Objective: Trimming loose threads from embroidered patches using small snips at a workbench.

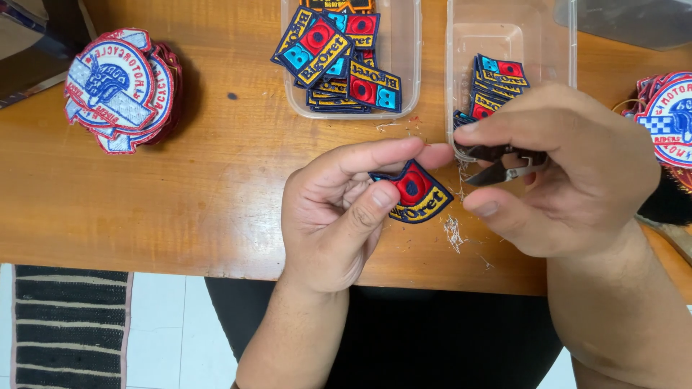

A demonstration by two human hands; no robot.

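My left hand (335, 216) pinches a small embroidered patch (417, 193) with a navy border, a red circle and a yellow band, holding it just above the wooden table (216, 187). My right hand (559, 173) grips small metal thread snips (501, 167), their tips pointing left toward the patch's upper right edge. Loose white thread scraps (454, 234) lie on the table under the patch.
Two clear plastic tubs hold similar patches: one at top centre (407, 65) with several, one at top right (461, 72) with a small stack. Round red, white and blue patches are piled at the far left (119, 90) and the right edge (670, 119). A striped mat (68, 324) lies on the tiled floor.
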